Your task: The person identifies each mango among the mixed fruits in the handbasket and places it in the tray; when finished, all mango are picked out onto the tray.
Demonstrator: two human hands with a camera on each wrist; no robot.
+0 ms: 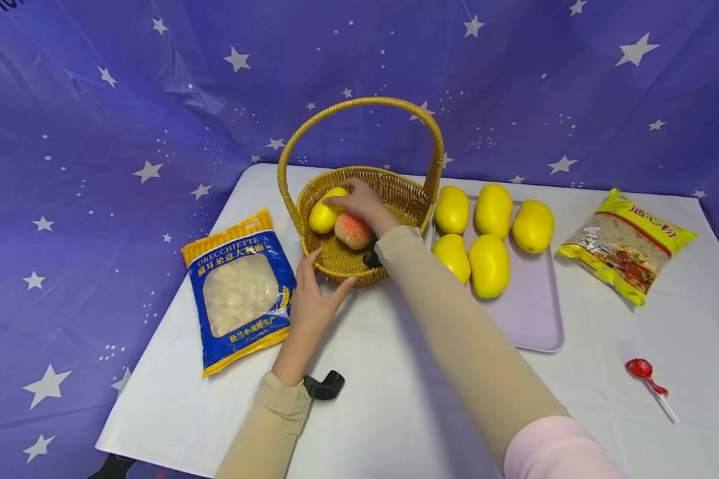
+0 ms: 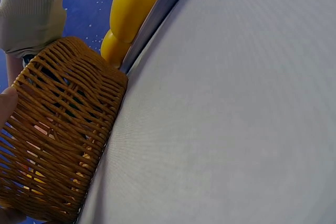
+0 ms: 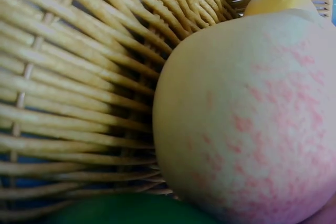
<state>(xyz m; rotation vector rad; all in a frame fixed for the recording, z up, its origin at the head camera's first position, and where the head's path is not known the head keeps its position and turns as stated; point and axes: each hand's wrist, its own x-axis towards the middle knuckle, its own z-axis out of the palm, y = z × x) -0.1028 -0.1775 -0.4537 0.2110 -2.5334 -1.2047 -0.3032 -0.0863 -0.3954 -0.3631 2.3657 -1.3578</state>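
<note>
A woven basket (image 1: 419, 199) with a tall arched handle stands at the back of the table, holding a yellow mango (image 1: 322, 217) and a reddish peach (image 1: 353, 231). My right hand (image 1: 365, 201) reaches inside it, fingers curled over the mango at the left wall. The peach (image 3: 247, 124) fills much of the right wrist view, with a blurred green surface (image 3: 131, 211) below it. Spread against the basket's front-left side is my left hand (image 1: 313, 303), thumb and fingers apart. Its fingertip (image 2: 7, 104) meets the weave in the left wrist view.
Right of the basket, a lilac tray (image 1: 530, 313) carries several mangoes (image 1: 489, 266). A blue pasta bag (image 1: 242, 293) lies to the left. Farther right are a yellow food packet (image 1: 629, 246) and a red lollipop (image 1: 641, 369). A star-patterned curtain (image 1: 186, 100) hangs behind the table.
</note>
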